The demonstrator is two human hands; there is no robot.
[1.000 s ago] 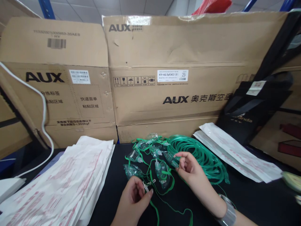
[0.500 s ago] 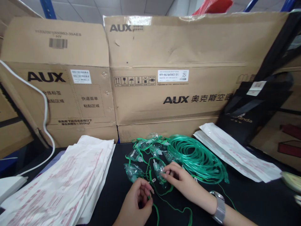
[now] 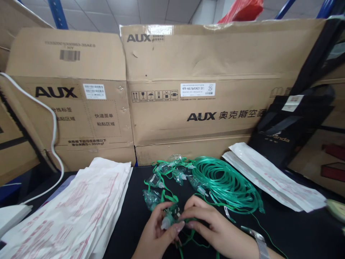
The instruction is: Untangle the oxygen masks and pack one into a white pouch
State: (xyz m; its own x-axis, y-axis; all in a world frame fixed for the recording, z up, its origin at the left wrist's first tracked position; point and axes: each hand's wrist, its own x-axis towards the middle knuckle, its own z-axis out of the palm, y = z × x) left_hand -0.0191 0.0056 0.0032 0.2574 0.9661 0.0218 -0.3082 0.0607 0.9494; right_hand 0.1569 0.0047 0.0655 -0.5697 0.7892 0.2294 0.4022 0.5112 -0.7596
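My left hand [image 3: 155, 232] is wrapped around a clear green oxygen mask [image 3: 167, 221], with its whitish connector poking out between thumb and fingers. From the right, my right hand [image 3: 210, 223] meets it, thumb and fingers pinched at the mask's edge on a green elastic strap [image 3: 192, 233]. The fingers partly hide the mask body and the strap's attachment. Loose strap hangs below both hands. Just beyond them lie several more masks [image 3: 151, 198] with tangled green straps. Behind my right hand rests a coil of green tubing [image 3: 226, 185].
White printed paper pouches [image 3: 78, 208] are stacked at the left, and more pouches [image 3: 272, 176] lie at the right. Large cardboard boxes [image 3: 221, 64] wall off the back of the black table [image 3: 126, 212]. A white cable [image 3: 55, 133] hangs left; a black bag [image 3: 291, 126] stands right.
My right hand has brought one mask from the group nearer, and my left hand now grips it. Both hands have come together.
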